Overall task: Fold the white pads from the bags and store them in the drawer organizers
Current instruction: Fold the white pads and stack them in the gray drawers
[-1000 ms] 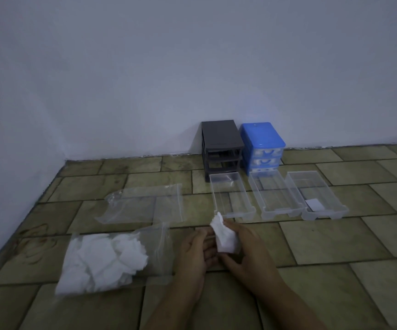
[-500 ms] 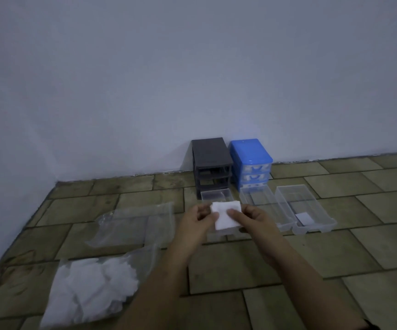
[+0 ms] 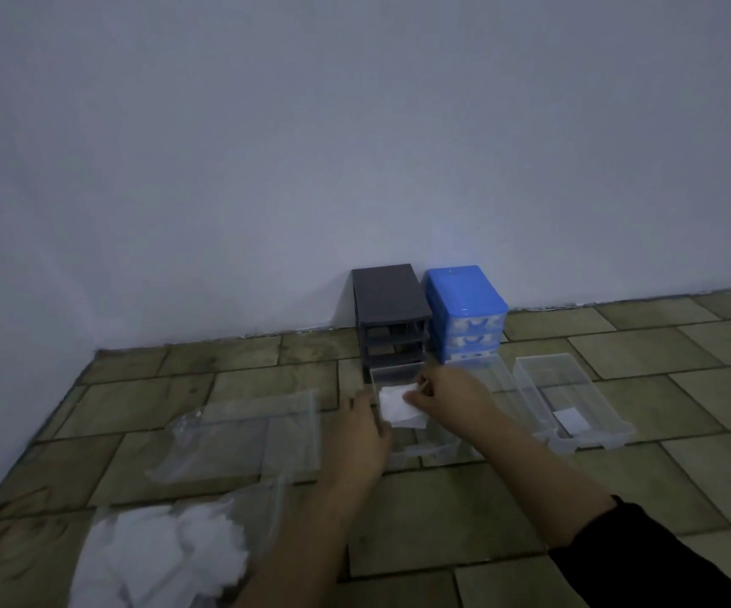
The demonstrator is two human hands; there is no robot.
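Both hands hold a white pad over the leftmost clear drawer: the right hand pinches its far edge, the left hand grips its near-left side, fingers hidden behind the palm. The bag of pads lies near-left of the fingers, cut off by the frame edge.

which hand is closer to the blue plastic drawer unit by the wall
Right. The right hand lies just in front of the blue plastic drawer unit, pinching the white pad. The left hand is lower and farther left.
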